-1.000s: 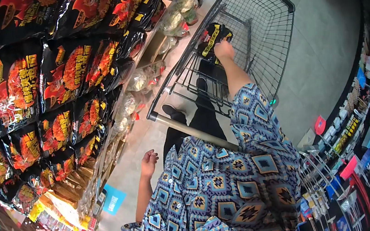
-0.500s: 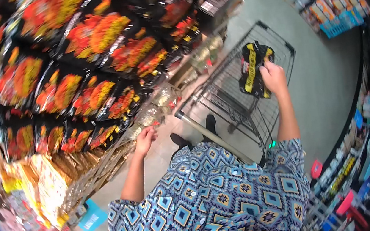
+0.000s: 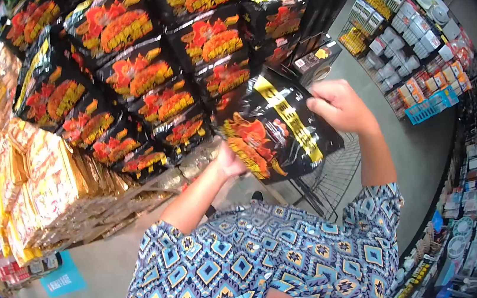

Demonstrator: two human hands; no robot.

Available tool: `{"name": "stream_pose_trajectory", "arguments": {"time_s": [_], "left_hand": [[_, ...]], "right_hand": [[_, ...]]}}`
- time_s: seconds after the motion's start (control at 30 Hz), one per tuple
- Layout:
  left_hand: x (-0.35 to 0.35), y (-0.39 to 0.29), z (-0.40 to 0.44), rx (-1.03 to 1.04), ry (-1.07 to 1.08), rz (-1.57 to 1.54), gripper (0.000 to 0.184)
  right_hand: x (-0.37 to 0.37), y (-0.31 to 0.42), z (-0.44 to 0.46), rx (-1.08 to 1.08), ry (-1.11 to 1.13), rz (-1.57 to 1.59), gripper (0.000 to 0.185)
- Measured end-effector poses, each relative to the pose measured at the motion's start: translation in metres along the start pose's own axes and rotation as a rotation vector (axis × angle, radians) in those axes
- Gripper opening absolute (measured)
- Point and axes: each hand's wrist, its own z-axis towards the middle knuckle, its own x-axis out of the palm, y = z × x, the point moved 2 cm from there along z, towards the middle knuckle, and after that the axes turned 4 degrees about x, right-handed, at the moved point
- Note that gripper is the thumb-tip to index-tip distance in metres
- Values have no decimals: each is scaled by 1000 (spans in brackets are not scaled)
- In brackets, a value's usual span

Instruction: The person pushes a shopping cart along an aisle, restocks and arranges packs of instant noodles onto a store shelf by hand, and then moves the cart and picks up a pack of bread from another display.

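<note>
Both hands hold a large glossy black packet [image 3: 284,134] in front of my chest. It has a yellow band with dark lettering and a red and yellow printed picture. My right hand [image 3: 343,106] grips its upper right edge, with the thumb on top. At the opposite edge, my left hand [image 3: 229,161] holds the lower left side, its fingers partly hidden behind the packet. Behind and below the packet stands a wire shopping cart [image 3: 343,175], mostly covered by it. Stacked packets [image 3: 145,71] of the same black, red and yellow design rise just beyond my left hand.
Gold-coloured packets [image 3: 46,184] are piled at the left. A turquoise sign [image 3: 62,273] lies low at the left. Across the aisle floor [image 3: 370,204] are shelves with white containers [image 3: 409,33] and a blue basket [image 3: 433,106]. More shelved goods [image 3: 468,222] line the right.
The black packet has come up from the cart toward my chest, in my right hand. My left hand, empty before, now holds its other side. The view has shifted toward the stack.
</note>
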Motion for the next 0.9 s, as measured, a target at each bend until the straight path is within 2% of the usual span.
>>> {"name": "stream_pose_trajectory", "arguments": {"time_s": [0.07,0.1,0.13,0.23,0.3,0.4,0.47,0.53,0.6,0.63,0.67,0.7,0.73,0.8,0.87,0.9], "left_hand": [[-4,-8,-8,32,-17,181,59],[11,-13,-12,-14,179,24,53],[20,-16,-20,-16,77,36,53],[13,-24,-27,97,51,102,53],[11,-30,-33,214,-45,116,55],[2,-36,-40,238,-67,39,57],[-1,-39,-44,261,-29,32,59],[-7,-43,-48,204,124,-32,60],[33,-38,-50,263,-213,278,62],[14,-40,-49,257,-101,113,63],[-10,-43,-41,315,-7,86,62],[-9,-42,-42,241,172,-27,62],[-15,-42,-37,304,5,0,62],[-8,-38,-35,311,96,38,59],[1,-35,-32,337,-32,46,55],[2,-34,-32,339,-29,61,55]], "right_hand": [[12,13,20,-64,61,2,26],[18,18,27,-103,52,16,21],[22,27,34,-116,46,-10,18],[34,38,49,-230,44,-127,17],[47,39,53,-277,-13,-268,16],[63,44,60,-349,-80,-286,14],[66,50,62,-359,-94,-303,12],[69,56,64,-355,-144,-256,11],[71,62,60,-360,-159,-247,13],[74,67,63,-371,-184,-233,15],[76,68,63,-357,-186,-235,18],[80,69,62,-335,-210,-218,18],[82,68,61,-310,-233,-205,18],[86,67,59,-269,-257,-177,19],[88,65,58,-234,-281,-136,19],[90,64,56,-212,-288,-121,18]]}}
